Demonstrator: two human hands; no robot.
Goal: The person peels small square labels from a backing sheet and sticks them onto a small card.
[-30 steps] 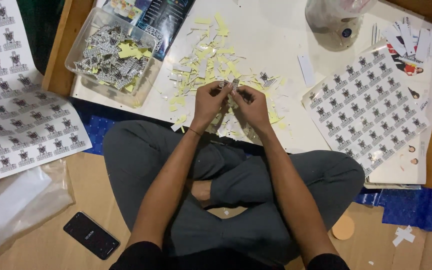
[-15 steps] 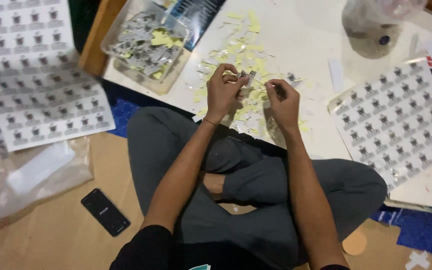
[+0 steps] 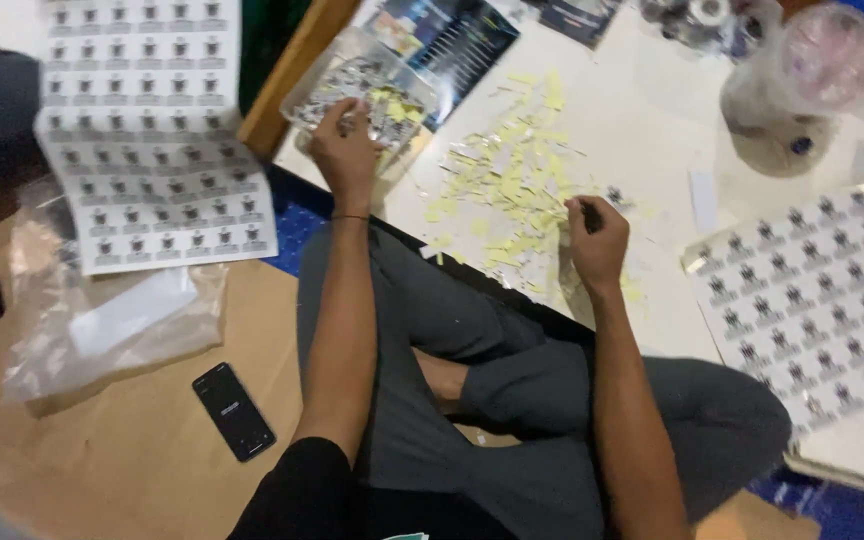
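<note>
Stickers tray [image 3: 324, 72] now reached by left hand [image 3: 344, 150] (grip unclear); right hand [image 3: 597, 240] pinches a scrap.

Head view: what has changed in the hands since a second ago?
The left hand left the right hand and reached out to the clear tray of cut stickers; its grip is hidden. The right hand stayed over the yellow paper scraps, fingers curled. The sticker sheets and phone lie unmoved.

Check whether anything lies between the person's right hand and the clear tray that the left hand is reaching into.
Only loose yellow paper scraps lie on the white table between the right hand and the clear tray; the left hand already touches it.
</note>
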